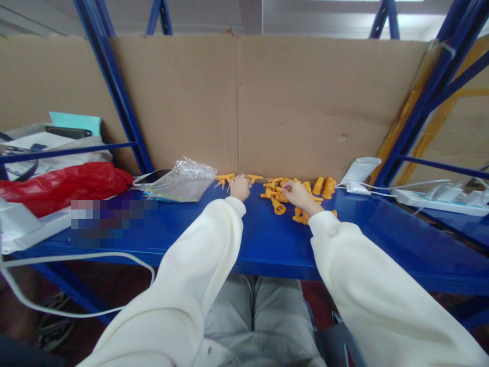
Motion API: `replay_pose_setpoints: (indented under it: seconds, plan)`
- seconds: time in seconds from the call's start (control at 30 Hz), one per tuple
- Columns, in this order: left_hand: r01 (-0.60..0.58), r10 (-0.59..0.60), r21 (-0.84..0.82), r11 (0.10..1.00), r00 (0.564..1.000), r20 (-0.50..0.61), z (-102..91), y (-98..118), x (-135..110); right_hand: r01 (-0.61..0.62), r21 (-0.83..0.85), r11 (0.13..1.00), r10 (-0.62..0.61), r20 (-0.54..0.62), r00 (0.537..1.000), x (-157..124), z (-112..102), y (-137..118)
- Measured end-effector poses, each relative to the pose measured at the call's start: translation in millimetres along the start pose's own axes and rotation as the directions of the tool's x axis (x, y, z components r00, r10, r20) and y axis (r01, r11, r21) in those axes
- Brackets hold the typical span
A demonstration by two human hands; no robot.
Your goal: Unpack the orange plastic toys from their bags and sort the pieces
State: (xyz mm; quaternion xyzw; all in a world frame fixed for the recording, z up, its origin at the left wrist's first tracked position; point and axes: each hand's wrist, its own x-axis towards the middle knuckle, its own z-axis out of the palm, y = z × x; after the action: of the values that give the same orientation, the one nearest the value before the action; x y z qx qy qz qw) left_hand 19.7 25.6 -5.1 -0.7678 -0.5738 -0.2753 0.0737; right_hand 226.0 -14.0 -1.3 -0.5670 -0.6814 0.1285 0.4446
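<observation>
My left hand [240, 187] is at the back of the blue table, its fingers curled together; what they hold, if anything, is hidden. Close on its left lies a yellow T-shaped plastic piece [225, 177] with thin metal coils by it. Another yellow T-shaped piece [254, 178] sticks out on its right. Over a cluster of yellow plastic parts, my right hand [298, 194] has thumb and fingers pinched, and I cannot make out anything between them. A yellow funnel-ended part [278, 207] lies just left of it. Two ridged yellow parts [324, 187] stand behind, to the right.
A clear plastic bag [187, 181] lies left of the hands, with a red bag [72, 186] farther left. At the right are a white packet [359, 173] and a power strip [439, 201]. Cardboard [305, 107] walls the back between blue posts [122, 97].
</observation>
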Motion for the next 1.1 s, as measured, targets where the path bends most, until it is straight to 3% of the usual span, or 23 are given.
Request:
replay_pose_setpoints:
  seconds: [0.1, 0.2, 0.43, 0.63, 0.7, 0.8, 0.93, 1.1]
  plan:
    - [0.046, -0.056, 0.153, 0.987, 0.997, 0.061, -1.7, -10.2, 5.1, 0.091, -0.214, 0.973, -0.082, 0.049, 0.995, 0.0, -0.8, 3.7]
    - [0.068, -0.086, 0.205, 0.976, 0.993, 0.083, -3.9, -15.3, 10.2, 0.126, -0.272, 0.954, -0.098, 0.115, 0.989, -2.1, -0.3, 2.7]
    - [0.051, -0.079, 0.238, 0.970, 0.991, 0.108, -0.8, -15.5, 12.3, 0.213, -0.193, 0.958, -0.151, 0.292, 0.945, -6.9, 4.4, 1.7]
    - [0.123, -0.125, 0.073, 0.990, 0.992, 0.023, 1.0, -1.5, 12.3, 0.250, -0.136, 0.959, -0.173, 0.419, 0.891, -12.6, 6.6, -4.6]
    - [0.083, -0.083, 0.006, 0.997, 0.996, 0.039, -1.0, 7.3, 12.6, 0.255, -0.144, 0.956, -0.171, 0.432, 0.886, -13.7, 6.3, -7.1]
    - [-0.064, 0.075, -0.088, 0.994, 0.988, 0.137, -1.4, 17.6, 8.3, 0.276, -0.154, 0.949, -0.177, 0.465, 0.868, -14.0, 6.0, -8.7]
    - [-0.258, 0.296, -0.177, 0.950, 0.923, 0.244, 6.6, 16.3, -5.7, 0.274, -0.109, 0.955, -0.186, 0.498, 0.847, -14.2, 7.8, -6.5]
    - [-0.337, 0.369, -0.159, 0.928, 0.891, 0.266, 10.2, 6.1, -17.1, 0.298, -0.045, 0.954, -0.256, 0.402, 0.879, -13.2, 12.3, -1.4]
